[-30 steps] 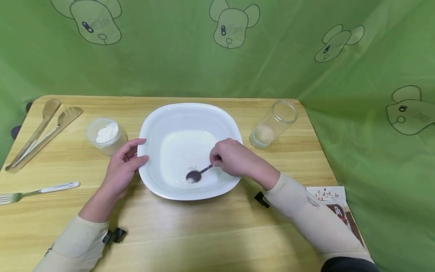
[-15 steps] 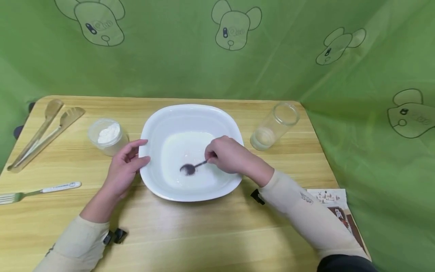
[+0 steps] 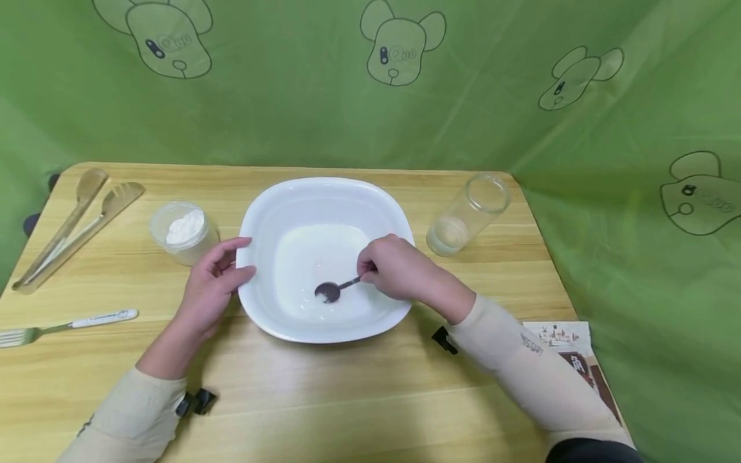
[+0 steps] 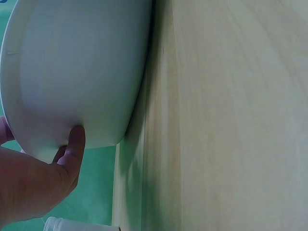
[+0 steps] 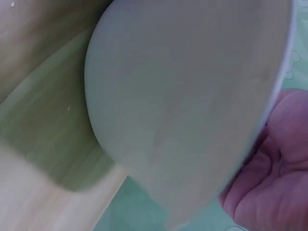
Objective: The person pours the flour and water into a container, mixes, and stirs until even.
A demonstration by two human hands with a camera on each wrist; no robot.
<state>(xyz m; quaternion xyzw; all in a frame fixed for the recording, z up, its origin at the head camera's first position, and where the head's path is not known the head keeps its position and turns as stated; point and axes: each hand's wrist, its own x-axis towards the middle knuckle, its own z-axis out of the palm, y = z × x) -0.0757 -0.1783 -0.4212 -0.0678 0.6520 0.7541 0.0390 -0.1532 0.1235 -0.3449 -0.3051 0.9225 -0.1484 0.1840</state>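
Observation:
A white rounded basin (image 3: 278, 325) stands on the wooden table in the head view. Its left rim is pinched by my left hand (image 3: 211, 283), the thumb at the rim and fingers against the outer wall, as the left wrist view confirms. Over the basin's right side, my right hand (image 3: 393, 267) holds a small dark spoon (image 3: 329, 292) by its handle. The spoon's bowl is low inside the basin, among bright glints on the bottom; whether it touches cannot be told. In the right wrist view the basin wall (image 5: 178, 96) hides the spoon, and only part of my palm shows.
Left of the basin stands a clear jar (image 3: 188, 235) of white powder. Metal tongs (image 3: 75, 235) and a white-handled fork (image 3: 69, 326) lie farther left. A tall glass (image 3: 466, 215) stands at right, near a printed packet (image 3: 570, 347) partly under the right sleeve. Green cloth (image 3: 301, 116) hangs behind.
My right hand and the spoon shift left inside the basin, then back right to nearly where they were. My left hand stays on the rim and the basin keeps its place.

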